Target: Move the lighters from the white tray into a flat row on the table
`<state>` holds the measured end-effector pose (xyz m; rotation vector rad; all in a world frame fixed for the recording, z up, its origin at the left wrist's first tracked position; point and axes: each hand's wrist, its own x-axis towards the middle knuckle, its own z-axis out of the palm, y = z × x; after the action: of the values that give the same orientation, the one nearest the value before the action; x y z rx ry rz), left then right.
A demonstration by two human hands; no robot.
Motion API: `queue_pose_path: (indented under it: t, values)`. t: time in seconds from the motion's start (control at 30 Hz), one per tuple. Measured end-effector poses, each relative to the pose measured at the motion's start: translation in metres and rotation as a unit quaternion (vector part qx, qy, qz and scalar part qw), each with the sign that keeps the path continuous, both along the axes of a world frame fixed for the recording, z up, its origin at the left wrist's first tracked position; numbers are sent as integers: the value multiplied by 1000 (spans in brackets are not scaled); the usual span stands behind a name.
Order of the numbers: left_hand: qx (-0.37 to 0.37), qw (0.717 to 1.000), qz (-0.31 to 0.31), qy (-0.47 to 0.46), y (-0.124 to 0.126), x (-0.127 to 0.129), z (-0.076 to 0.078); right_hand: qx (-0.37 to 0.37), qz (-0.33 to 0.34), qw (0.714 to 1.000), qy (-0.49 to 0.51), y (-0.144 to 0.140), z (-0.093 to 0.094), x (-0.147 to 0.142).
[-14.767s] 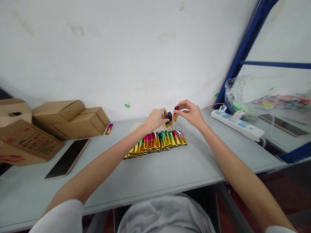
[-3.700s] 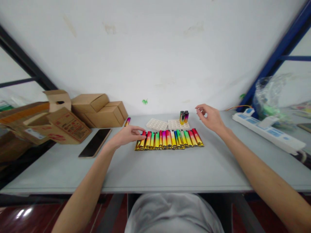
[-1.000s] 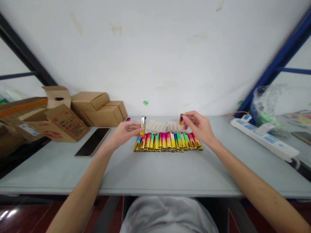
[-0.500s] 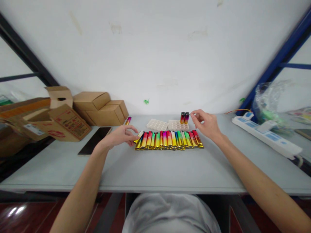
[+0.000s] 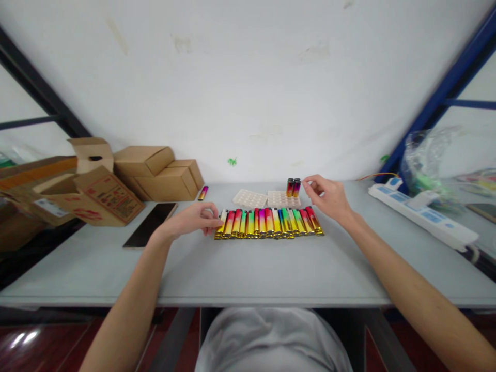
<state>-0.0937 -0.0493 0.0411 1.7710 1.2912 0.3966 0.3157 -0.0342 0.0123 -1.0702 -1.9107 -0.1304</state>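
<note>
A row of shiny lighters (image 5: pixel 265 223) in red, yellow, green and purple lies side by side on the table. At its left end, my left hand (image 5: pixel 197 218) has its fingertips against the leftmost lighter (image 5: pixel 222 223), thumb and forefinger apart. Two lighters (image 5: pixel 293 187) with black tops stand upright on the right-hand pale tray (image 5: pixel 277 199). My right hand (image 5: pixel 325 194) is beside them, its forefinger tip at or almost touching the right one. The fingers of that hand are bent and apart, with nothing seen between them.
Another pale tray (image 5: pixel 249 198) lies left of the first. A single purple lighter (image 5: pixel 203 193) rests near cardboard boxes (image 5: pixel 166 181). A dark phone (image 5: pixel 151 225) and an open carton (image 5: pixel 104 196) are on the left; a white power strip (image 5: pixel 422 214) is on the right.
The leftmost lighter, tilted in my left fingers before, now lies in line with the row. My right hand stays beside the upright lighters.
</note>
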Motion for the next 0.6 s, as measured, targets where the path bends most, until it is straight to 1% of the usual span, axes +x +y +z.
queue_pose_path:
  t: [0.1,0.2,0.33,0.4,0.5,0.6]
  values:
    - [8,1000,3,4,-1,1,3,-5,-4,1000,4,2,0,2]
    - [37,999,20,7,1,1,3,-9,-10,1000,21,9,-3,6]
    - [78,995,66,-8,6,-1,-2,-25,17,999,21,22,-12,12]
    - [87,993,74,-1,9,-2,-6,-47,30,998,15,28,-19,15]
    - [118,988,87,49,14,-6,-10,-88,41,995,20,36,-28,18]
    - [172,970,122,118,16,-13,-10,-112,47,992,15,39,-34,19]
